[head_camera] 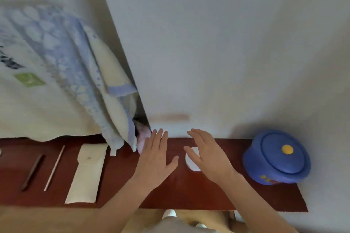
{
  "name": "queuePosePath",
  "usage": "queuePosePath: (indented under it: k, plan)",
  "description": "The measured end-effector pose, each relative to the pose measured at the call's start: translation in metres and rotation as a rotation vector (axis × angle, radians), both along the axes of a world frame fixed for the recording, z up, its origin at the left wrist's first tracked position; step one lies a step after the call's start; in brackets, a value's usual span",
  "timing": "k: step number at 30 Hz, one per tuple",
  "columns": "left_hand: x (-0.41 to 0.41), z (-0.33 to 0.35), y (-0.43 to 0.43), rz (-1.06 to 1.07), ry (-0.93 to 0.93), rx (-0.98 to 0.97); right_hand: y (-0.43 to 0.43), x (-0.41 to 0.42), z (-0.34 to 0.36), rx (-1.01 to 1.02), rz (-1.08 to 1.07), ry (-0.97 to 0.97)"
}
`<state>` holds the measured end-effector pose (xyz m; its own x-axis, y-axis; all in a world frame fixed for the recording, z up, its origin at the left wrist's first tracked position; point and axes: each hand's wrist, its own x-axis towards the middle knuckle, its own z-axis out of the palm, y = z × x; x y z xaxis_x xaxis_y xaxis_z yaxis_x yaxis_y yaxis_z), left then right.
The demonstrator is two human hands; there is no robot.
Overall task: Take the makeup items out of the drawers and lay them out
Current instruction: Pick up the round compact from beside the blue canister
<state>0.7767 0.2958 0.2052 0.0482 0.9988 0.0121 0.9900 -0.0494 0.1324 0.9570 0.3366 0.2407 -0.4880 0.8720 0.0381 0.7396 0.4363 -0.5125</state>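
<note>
On the dark red surface [121,181] lie a cream flat pouch [86,173], a thin pale stick [54,167] and a dark brown pencil [32,172], side by side at the left. A white round item [191,164] lies in the middle, partly hidden under my right hand [206,155], which hovers over it with straight, spread fingers. My left hand [156,155] is flat and open just left of it, holding nothing. A pinkish round object [141,138] shows behind my left hand, partly covered.
A blue lidded pot [277,157] with a yellow knob stands at the right end. Blue-and-cream patterned cloth [56,73] hangs over the back left. A white wall [208,43] rises directly behind. The surface's front edge runs along the bottom.
</note>
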Motion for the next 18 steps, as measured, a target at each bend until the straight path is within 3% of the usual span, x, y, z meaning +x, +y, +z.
queuePosePath:
  k: [4,14,18]
  plan:
    - [-0.037,0.013,-0.038,0.265,-0.074,0.054,-0.006,-0.05,0.004,0.024,0.222,-0.094]
    - [-0.072,0.04,-0.169,0.809,-0.001,0.082,-0.056,-0.141,0.016,0.217,0.627,-0.147]
    - [-0.07,0.05,-0.22,1.003,-0.032,0.094,-0.088,-0.163,0.014,0.164,0.766,-0.166]
